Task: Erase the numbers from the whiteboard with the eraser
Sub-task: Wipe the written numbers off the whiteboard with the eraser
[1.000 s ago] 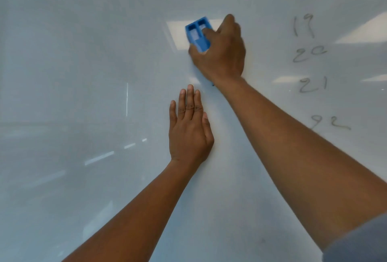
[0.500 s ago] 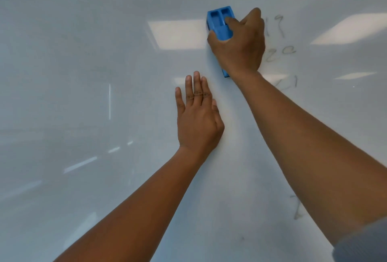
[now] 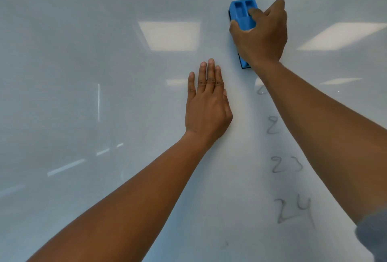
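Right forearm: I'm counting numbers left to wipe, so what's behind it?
Beside the right forearm show a mark, a 2, 23 and 24. Second digits behind it are covered.

One head-worn, wide-angle camera is looking forward along both outstretched arms, facing the whiteboard point(image 3: 104, 73) at close range. The board is filling the whole frame, with the left hand point(image 3: 207, 104) near centre and the right hand point(image 3: 261, 33) upper right.
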Action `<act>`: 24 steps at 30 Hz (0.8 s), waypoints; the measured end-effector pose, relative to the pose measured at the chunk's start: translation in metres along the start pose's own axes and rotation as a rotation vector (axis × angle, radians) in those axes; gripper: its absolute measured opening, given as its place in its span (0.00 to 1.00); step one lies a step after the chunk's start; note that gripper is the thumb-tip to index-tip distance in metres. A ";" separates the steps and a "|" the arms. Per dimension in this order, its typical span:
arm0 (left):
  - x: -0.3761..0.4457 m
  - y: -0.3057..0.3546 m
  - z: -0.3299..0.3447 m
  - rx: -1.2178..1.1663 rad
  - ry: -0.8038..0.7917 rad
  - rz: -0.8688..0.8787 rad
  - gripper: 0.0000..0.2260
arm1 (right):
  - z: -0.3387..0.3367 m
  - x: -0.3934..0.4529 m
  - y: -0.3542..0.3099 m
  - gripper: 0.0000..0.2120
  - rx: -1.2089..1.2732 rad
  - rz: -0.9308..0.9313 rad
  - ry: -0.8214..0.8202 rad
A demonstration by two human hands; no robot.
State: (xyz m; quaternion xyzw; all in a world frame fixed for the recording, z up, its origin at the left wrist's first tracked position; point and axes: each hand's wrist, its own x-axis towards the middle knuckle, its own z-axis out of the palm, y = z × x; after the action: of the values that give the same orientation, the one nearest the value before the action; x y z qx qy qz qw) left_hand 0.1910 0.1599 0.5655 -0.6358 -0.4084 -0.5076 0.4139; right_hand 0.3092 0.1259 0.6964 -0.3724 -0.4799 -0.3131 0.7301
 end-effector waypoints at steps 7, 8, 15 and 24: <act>0.001 0.001 0.004 -0.010 0.030 -0.009 0.26 | -0.002 0.006 0.006 0.28 -0.002 -0.021 -0.034; 0.001 0.000 0.004 -0.010 0.034 -0.012 0.26 | -0.002 0.006 0.006 0.28 0.003 -0.012 -0.029; -0.001 0.000 0.005 -0.011 0.045 -0.017 0.26 | -0.006 -0.001 0.013 0.27 -0.029 0.079 0.000; -0.003 0.005 0.005 -0.013 0.059 -0.038 0.26 | -0.033 0.007 0.062 0.28 -0.030 0.244 0.099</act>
State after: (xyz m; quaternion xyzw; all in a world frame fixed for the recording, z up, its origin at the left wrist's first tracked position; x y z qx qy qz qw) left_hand 0.1971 0.1627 0.5613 -0.6152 -0.4047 -0.5364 0.4122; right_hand 0.3780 0.1299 0.6791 -0.4231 -0.3898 -0.2471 0.7797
